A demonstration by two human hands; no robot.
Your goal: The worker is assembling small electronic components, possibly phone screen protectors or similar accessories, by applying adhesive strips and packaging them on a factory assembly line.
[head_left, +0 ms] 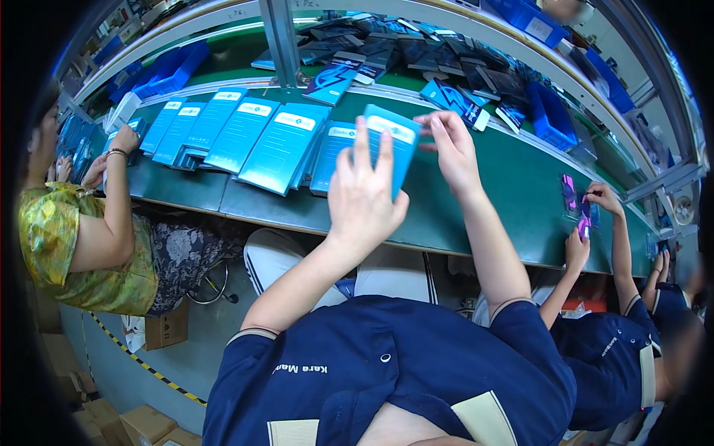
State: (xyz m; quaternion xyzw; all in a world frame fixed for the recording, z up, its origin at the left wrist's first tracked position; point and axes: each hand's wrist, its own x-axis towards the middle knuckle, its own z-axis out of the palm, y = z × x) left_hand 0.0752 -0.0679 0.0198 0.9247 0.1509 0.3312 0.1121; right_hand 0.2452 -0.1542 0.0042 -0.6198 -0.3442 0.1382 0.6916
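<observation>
My left hand (364,197) holds a thin light-blue box (402,152) tilted up above the bench, with two fingers stretched across its printed face. By the box's upper right edge is my right hand (455,149), its fingers bent and apart. Its fingertips come up to that edge; whether they press on it I cannot tell. Just behind my left hand, another blue box (325,158) lies partly covered. To its left, overlapping stacks of the same blue boxes (274,152) run along the green bench (461,204).
A metal post (278,41) and rail divide the bench from a belt heaped with dark-and-blue packages (439,56). Blue bins (550,119) stand along it. A person in yellow (89,245) handles boxes at left; a co-worker's hands (587,223) hold purple items at right.
</observation>
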